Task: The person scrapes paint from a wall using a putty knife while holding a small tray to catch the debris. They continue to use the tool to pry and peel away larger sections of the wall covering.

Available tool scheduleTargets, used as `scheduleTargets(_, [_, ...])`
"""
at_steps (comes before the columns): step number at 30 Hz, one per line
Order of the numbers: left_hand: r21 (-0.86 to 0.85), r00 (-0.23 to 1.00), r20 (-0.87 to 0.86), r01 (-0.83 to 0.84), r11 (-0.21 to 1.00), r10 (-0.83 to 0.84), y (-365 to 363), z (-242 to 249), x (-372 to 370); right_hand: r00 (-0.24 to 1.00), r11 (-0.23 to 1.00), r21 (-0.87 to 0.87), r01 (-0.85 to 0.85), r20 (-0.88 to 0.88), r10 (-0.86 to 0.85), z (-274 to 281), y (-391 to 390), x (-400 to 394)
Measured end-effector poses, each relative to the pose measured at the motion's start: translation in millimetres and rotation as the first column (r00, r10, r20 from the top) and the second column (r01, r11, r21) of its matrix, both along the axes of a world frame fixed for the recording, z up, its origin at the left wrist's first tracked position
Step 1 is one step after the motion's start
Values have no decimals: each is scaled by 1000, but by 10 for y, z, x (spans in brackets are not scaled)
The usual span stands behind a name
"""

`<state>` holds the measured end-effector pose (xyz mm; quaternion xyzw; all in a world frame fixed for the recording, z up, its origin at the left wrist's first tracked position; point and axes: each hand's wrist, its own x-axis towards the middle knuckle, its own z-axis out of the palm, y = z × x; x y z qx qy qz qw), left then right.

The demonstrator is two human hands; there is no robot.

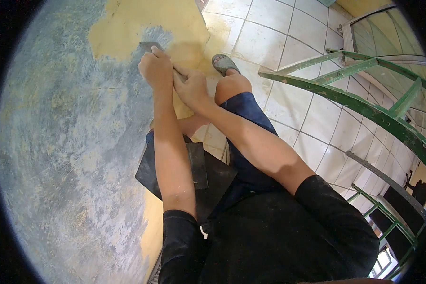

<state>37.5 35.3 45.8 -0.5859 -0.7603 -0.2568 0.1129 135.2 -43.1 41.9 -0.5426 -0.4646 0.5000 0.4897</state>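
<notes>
Both my hands are closed on a scraper (149, 46), its flat blade against the wall (80, 142). My left hand (155, 70) grips it close to the blade, with a finger stretched toward the metal. Farther back, my right hand (191, 89) wraps around the handle, which is mostly hidden by my fingers. The blade lies at a small grey patch (157, 37) in the yellow paint (128, 23). Much of the wall shows rough grey with pale streaks.
A green metal ladder (336, 92) lies or leans to the right, over white floor tiles (288, 113). Across my lap is a dark flat piece (215, 177). My sandalled foot (225, 64) is near the wall's base. More green metal framing (388, 217) stands at lower right.
</notes>
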Motion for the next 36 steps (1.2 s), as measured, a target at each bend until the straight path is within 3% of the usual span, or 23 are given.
scheduleTargets(4, [-49,998,42,57,997,-55,309,54,-25,995,995,49,85,-57,-82,13,182,-122])
scheduleTargets(7, [24,990,-39,136,990,-135,495,-177,-98,989,995,-40,93,-111,-97,4,269,-119])
scheduleTargets(9, [209,938,-276,269,940,-207,520,-229,-122,969,970,124,210,-161,-189,3,294,-118])
scheduleTargets(10, [216,939,-275,269,939,-205,507,-255,-114,969,969,131,210,-159,-188,11,292,-93])
scheduleTargets(12, [199,989,-99,130,971,-112,352,-209,-47,995,995,52,84,-65,-80,9,211,-29])
scheduleTargets(13, [204,989,-99,126,971,-108,300,-184,-60,995,995,57,80,-65,-77,14,168,-28])
scheduleTargets(15, [125,986,-146,104,987,-85,189,-309,-147,995,969,229,97,13,-103,12,66,-28])
scheduleTargets(19, [87,979,-187,96,992,-79,-104,-276,-213,997,994,103,21,71,-29,118,-140,-4])
scheduleTargets(21, [22,1000,12,7,1000,-8,-206,-88,-106,998,990,133,41,39,-47,122,-195,-29])
scheduleTargets(24, [-58,998,58,15,998,-11,-219,21,-93,998,998,47,38,42,-39,198,-237,-35])
scheduleTargets(27, [-105,982,168,101,989,-83,-147,42,-125,997,994,84,71,34,-74,131,-191,-85])
scheduleTargets(31, [-93,983,182,35,995,-18,-87,61,-26,995,991,108,84,34,-88,20,-90,-74])
scheduleTargets(33, [87,996,90,-2,996,-6,-38,-27,20,995,989,123,86,37,-91,20,-51,-21])
scheduleTargets(36, [130,999,42,6,991,-11,10,-33,42,995,983,162,83,42,-90,27,-20,28])
